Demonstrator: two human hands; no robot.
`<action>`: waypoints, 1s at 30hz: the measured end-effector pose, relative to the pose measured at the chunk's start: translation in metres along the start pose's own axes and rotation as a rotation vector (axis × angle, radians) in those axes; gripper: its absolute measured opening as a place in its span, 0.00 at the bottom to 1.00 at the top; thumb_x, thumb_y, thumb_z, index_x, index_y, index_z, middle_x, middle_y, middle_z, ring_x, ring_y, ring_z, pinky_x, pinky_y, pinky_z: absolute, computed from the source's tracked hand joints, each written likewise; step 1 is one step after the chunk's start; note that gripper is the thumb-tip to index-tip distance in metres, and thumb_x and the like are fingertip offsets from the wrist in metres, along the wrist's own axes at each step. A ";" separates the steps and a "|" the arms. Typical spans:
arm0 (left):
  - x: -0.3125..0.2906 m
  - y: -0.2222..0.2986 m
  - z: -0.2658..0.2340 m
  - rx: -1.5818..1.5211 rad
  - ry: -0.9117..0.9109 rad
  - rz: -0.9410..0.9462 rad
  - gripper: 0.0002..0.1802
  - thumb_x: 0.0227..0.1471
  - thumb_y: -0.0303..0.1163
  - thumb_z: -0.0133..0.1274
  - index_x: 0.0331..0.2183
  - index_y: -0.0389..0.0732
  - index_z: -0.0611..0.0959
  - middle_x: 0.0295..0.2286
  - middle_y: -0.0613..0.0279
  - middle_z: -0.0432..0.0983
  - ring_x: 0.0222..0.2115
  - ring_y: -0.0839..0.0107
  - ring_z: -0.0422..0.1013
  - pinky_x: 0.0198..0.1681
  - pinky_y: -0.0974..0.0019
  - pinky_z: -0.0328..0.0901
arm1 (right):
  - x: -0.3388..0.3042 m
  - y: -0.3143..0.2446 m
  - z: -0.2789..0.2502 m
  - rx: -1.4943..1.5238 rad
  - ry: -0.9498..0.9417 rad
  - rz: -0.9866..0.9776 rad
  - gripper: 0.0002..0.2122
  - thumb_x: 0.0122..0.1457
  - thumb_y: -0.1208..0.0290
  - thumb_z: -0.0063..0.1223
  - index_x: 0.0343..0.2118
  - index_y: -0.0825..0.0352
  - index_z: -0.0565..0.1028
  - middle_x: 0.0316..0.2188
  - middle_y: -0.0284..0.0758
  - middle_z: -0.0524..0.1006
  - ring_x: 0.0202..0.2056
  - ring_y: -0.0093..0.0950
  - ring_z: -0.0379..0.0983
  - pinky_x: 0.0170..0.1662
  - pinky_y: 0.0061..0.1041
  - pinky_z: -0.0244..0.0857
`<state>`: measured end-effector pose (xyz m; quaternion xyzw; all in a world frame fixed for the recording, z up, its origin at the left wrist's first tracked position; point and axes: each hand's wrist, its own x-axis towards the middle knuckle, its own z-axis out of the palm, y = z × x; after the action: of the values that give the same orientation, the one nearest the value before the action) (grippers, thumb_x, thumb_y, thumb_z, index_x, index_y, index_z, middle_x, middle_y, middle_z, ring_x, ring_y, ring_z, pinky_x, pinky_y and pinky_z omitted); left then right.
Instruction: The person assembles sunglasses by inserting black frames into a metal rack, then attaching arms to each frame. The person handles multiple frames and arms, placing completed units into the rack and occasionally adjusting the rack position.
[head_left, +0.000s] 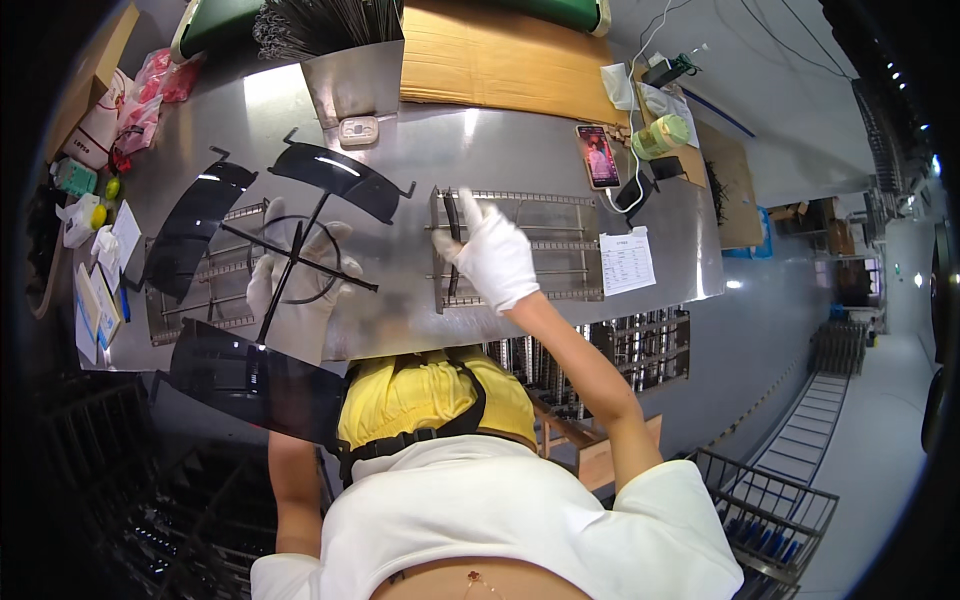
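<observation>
My white-gloved left hand (pixel 305 285) is behind a black wire frame made of a cross and a ring (pixel 297 255), its fingers curled up around it. Dark, glossy curved panels surround the frame: one at the far side (pixel 345 178), one at the left (pixel 195 232) and one nearest my body (pixel 250 382). Small hooks stick out at some panel ends. To the right, my gloved right hand (pixel 492 255) pinches a narrow black curved piece (pixel 453 240) between thumb and fingers. That piece stands edge-up at the left end of a metal wire rack (pixel 530 245).
A second wire rack (pixel 225 275) lies beneath the panels. Behind stand a metal bin of black rods (pixel 352 80) and a small case (pixel 358 130). Cardboard (pixel 500 60) covers the back. At right are a charging phone (pixel 597 157), a green-capped bottle (pixel 660 137) and a printed sheet (pixel 627 261).
</observation>
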<state>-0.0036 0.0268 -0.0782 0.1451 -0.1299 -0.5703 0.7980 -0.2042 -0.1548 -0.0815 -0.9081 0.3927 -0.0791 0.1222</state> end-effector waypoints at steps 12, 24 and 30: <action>0.018 -0.032 0.070 -0.222 0.225 -0.417 0.25 0.63 0.53 0.38 0.45 0.42 0.77 0.44 0.40 0.74 0.42 0.52 0.73 0.48 0.55 0.68 | -0.019 -0.023 -0.040 -0.221 0.076 -0.371 0.25 0.44 0.72 0.62 0.50 0.52 0.76 0.25 0.36 0.71 0.27 0.35 0.75 0.28 0.37 0.70; -0.030 0.031 0.084 -0.433 0.197 0.036 0.34 0.62 0.47 0.43 0.61 0.35 0.63 0.39 0.58 0.60 0.26 0.79 0.61 0.28 0.77 0.57 | -0.048 0.042 0.076 0.308 -0.223 0.033 0.18 0.61 0.69 0.44 0.51 0.75 0.63 0.48 0.66 0.71 0.25 0.45 0.79 0.27 0.39 0.74; -0.044 0.003 0.052 1.891 0.573 -0.025 0.40 0.56 0.63 0.40 0.59 0.42 0.69 0.33 0.50 0.67 0.19 0.70 0.61 0.19 0.74 0.57 | -0.037 0.023 0.042 0.013 -0.148 -0.103 0.19 0.51 0.69 0.57 0.43 0.75 0.68 0.51 0.66 0.69 0.30 0.47 0.78 0.32 0.43 0.74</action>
<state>-0.0340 0.0656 -0.0308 0.8568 -0.3325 -0.1835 0.3488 -0.2355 -0.1361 -0.1306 -0.9295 0.3350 -0.0207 0.1527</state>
